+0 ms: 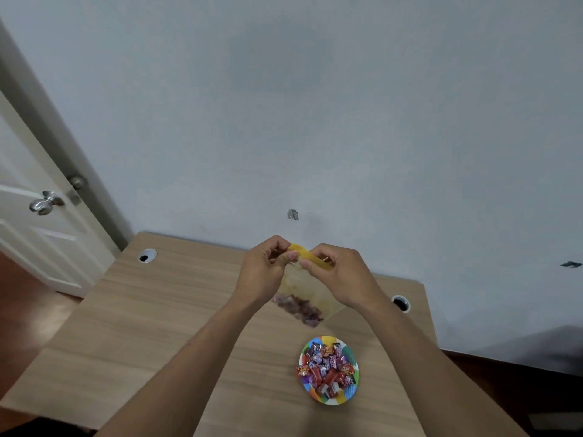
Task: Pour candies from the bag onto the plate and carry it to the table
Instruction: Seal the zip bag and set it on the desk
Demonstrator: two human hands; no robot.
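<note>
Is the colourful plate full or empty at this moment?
Full. The plate lies flat on the wooden table with wrapped candies heaped across its middle; only the rim shows bare.

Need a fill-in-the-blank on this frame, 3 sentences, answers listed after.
1. The left hand and right hand both pinch the clear plastic bag's ____ top strip.
2. The wrapped candies are piled on the colourful round ____.
3. The light wooden desk has ____ round cable holes.

Missing words: yellow; plate; two
</note>
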